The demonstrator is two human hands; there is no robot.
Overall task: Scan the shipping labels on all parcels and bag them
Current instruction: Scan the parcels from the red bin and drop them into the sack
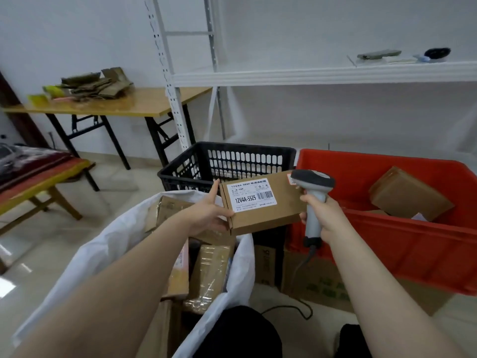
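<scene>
left hand (210, 215) grips labelled parcel (263, 205) | right hand (325, 215) grips scanner (313, 192) | parcel above white bag (103, 244)

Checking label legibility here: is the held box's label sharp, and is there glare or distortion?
Head view: on the label of the box large print reads clearly, small print smears; the wooden table shows glare; the shelf post bows, wide-lens distortion.

— What does the white label (251, 195) on the brown parcel (268, 218) say?
— The top line reads "12V4A 48W", then the Chinese characters 电源适配器. Below, in large print, "12V4A-5525", beside a barcode.
— And the small print?
— Too small to read. The green print on the carton (325, 280) under the red bin (413, 254) is blurred too.
</scene>
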